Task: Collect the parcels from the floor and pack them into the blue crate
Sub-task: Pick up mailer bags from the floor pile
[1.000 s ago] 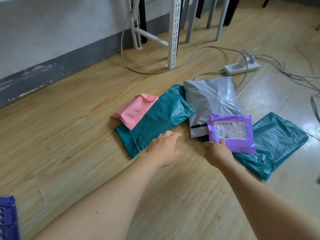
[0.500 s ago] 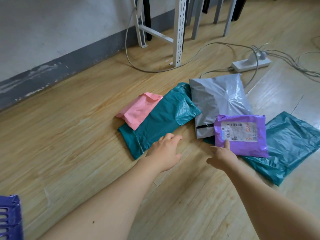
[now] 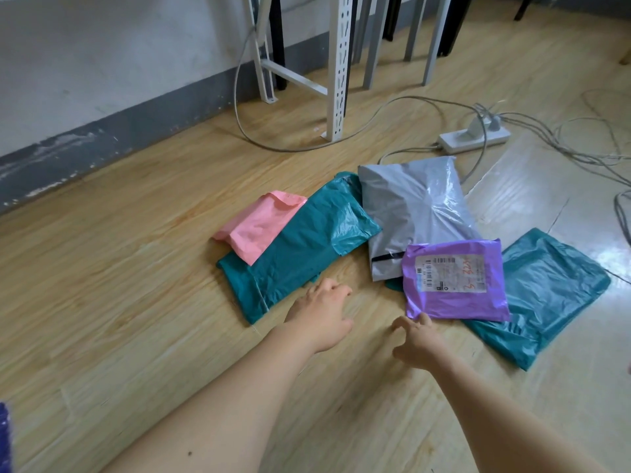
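**Q:** Task status?

**A:** Collection is judged not yet begun. Five parcels lie on the floor point(image 3: 136, 302). The pink parcel point(image 3: 261, 228) rests on the first teal parcel point(image 3: 307, 254), ahead of the left hand point(image 3: 321, 312). The grey parcel point(image 3: 416, 213) lies ahead, between both hands. The purple parcel point(image 3: 454, 281) lies just ahead of the right hand point(image 3: 418, 339), overlapping the second teal parcel point(image 3: 553, 288) to that hand's right. The blue crate point(image 3: 4, 435) shows only as a sliver well behind the left hand, its interior out of view.

**Q:** Hand state?

**A:** Left hand: fingers relaxed, palm down, holding nothing. Right hand: fingertips at the purple parcel's near corner; a pinch cannot be confirmed.

**Q:** Change since the earlier frame?

**A:** The right hand moved from the parcel's near edge to its corner. The parcels have not moved.
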Demonstrator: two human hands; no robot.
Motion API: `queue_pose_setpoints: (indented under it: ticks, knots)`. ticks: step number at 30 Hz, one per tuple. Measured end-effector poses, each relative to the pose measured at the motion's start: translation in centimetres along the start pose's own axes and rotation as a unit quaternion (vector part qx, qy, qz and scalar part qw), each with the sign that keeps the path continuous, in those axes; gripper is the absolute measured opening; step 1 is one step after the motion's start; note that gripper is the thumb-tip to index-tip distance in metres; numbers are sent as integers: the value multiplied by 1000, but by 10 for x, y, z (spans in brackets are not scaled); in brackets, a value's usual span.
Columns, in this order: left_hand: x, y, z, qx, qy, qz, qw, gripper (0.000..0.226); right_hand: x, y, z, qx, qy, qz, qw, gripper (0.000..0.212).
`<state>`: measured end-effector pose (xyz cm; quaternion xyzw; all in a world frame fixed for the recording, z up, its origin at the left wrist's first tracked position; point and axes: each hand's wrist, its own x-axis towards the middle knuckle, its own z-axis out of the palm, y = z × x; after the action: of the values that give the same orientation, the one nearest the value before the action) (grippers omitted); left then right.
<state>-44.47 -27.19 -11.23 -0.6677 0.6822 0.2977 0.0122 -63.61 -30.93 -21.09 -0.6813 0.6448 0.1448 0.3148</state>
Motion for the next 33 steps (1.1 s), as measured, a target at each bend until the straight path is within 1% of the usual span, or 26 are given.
queue_pose_setpoints:
  ticks: [4, 6, 9, 13, 17, 19, 22, 24, 26, 27, 29, 31, 33]
  knots:
    - [-3, -8, 0, -13, -4, -7, 1000, 53, 0, -1, -6, -36, -2, 19, 999, 69]
    - [-4, -14, -1, -21, -4, -14, 1000, 54, 0, 0, -13, -58, -6, 24, 998, 71]
    - [-6, -20, 0, -26, -6, -22, 999, 54, 0, 0, -18, -83, 2, 20, 996, 63]
    - [-9, -26, 3, -29, -7, -23, 999, 53, -1, -8, -18, -77, 16, 9, 997, 49]
    - [-15, -29, 4, -26, -5, -27, 999, 53, -7, -16, -13, -62, 17, 9, 998, 52]
    - [-23, -30, 1, -23, -3, -32, 999, 53, -15, -26, -15, -39, 19, 1, 999, 48]
    - [-41, -32, -8, -29, 10, -38, 999, 52, -32, -47, -27, 7, 67, -20, 998, 20]
    - [-58, -34, -17, -37, 24, -47, 998, 52, -47, -63, -37, 39, 124, -34, 991, 14]
    - [-79, -37, -27, -42, 37, -59, 997, 53, -64, -79, -47, 46, 187, -51, 980, 14]
    - [-91, -39, -33, -42, 44, -66, 996, 53, -73, -87, -50, 47, 218, -55, 973, 9]
    - [-116, -42, -44, -40, 61, -79, 994, 53, -92, -106, -56, 46, 264, -46, 962, 21]
    - [-142, -45, -56, -38, 77, -93, 992, 54, -111, -126, -60, 82, 277, -46, 956, 31]
    - [-169, -50, -67, -36, 93, -107, 989, 54, -132, -148, -65, 154, 265, -48, 951, 26]
